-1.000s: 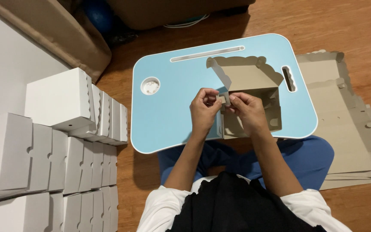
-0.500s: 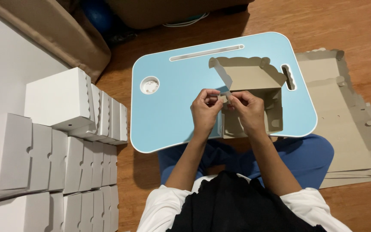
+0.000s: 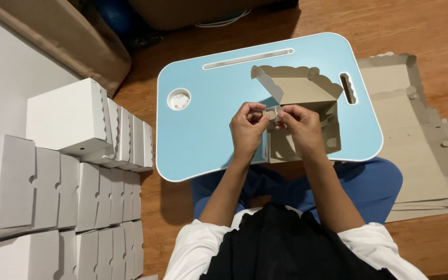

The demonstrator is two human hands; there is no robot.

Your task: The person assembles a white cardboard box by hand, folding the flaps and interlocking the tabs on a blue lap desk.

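A half-folded cardboard box (image 3: pixel 307 98), brown inside with scalloped flap edges, stands open on a light blue lap table (image 3: pixel 203 129). My left hand (image 3: pixel 247 127) and my right hand (image 3: pixel 299 124) meet at the box's near left corner. Both pinch a small cardboard tab (image 3: pixel 271 113) between their fingertips. The box's lid flap stands up behind my hands. My forearms reach in from below, over my blue trousers.
Rows of finished white boxes (image 3: pixel 68 171) fill the floor at the left. A stack of flat cardboard blanks (image 3: pixel 416 150) lies on the wooden floor at the right. The lap table has a round cup recess (image 3: pixel 179 98) and a long slot (image 3: pixel 248 58).
My hands have stayed at the box's corner, with the fingertips drawing slightly closer on the tab. The box has barely moved.
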